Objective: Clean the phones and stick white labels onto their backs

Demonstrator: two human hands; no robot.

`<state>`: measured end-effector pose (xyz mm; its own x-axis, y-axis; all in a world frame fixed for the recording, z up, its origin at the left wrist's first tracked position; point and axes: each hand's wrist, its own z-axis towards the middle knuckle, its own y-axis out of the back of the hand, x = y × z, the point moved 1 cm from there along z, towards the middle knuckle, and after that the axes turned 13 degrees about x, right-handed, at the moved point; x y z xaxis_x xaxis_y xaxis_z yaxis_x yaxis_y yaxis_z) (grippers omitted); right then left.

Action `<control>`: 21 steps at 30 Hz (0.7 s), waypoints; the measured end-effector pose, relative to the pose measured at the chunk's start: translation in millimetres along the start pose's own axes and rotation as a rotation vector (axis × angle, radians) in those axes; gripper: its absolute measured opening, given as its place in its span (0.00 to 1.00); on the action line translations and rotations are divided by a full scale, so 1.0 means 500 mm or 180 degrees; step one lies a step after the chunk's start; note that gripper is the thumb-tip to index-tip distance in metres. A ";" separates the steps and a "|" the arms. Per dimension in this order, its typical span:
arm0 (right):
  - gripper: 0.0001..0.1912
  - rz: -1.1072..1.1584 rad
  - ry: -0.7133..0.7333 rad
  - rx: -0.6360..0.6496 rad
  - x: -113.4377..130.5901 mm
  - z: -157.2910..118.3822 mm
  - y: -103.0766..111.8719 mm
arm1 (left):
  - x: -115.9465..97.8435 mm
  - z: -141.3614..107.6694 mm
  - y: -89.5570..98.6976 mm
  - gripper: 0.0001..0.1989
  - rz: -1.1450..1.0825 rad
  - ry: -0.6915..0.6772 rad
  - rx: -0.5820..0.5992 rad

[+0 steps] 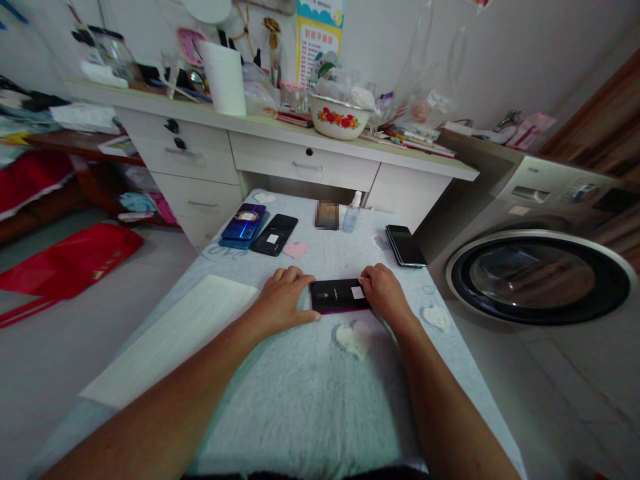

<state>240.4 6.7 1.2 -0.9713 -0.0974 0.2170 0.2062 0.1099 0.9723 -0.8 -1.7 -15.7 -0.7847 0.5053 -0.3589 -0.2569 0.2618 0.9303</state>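
A dark phone (336, 295) lies crosswise on the cloth-covered table, its back up, with a small white label near its right end and a pinkish-red lower edge. My left hand (284, 300) brackets the phone's left end, thumb at the near corner and forefinger at the far corner. At the other end, my right hand (386, 291) grips the phone with bent fingers; its thumb is mostly hidden. Farther back on the left are a black phone (275, 237) with a white label and a stack of blue phones (245, 223). More stacked phones (406, 247) rest at the right edge.
A whitish flat sheet (173, 340) lies along the table's left side. A clear spray bottle (352, 213) and a blurred-out brown item (327, 215) stand at the back. Beyond is a cluttered desk (270, 130); a washing machine (545, 200) flanks the right.
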 end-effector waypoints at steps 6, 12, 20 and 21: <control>0.08 -0.0109 -0.0109 -0.0051 -0.016 0.002 -0.002 | 0.003 0.000 -0.002 0.35 -0.0012 -0.0029 -0.0008; 0.08 -0.0175 -0.0244 -0.0077 -0.026 0.003 0.000 | 0.003 0.000 -0.002 0.35 -0.0005 -0.0027 -0.0034; 0.07 -0.0208 -0.0341 -0.0109 -0.031 0.002 0.003 | 0.003 0.000 -0.002 0.36 0.0012 -0.0020 -0.0025; 0.07 -0.0210 -0.0345 -0.0112 -0.032 0.001 0.004 | 0.003 0.000 -0.002 0.36 0.0011 -0.0020 -0.0031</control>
<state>256.2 9.1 -0.3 -0.9896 0.0043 0.1435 0.1435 0.0716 0.9871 -1.6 -1.2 -17.4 -0.7821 0.5114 -0.3562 -0.2597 0.2522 0.9322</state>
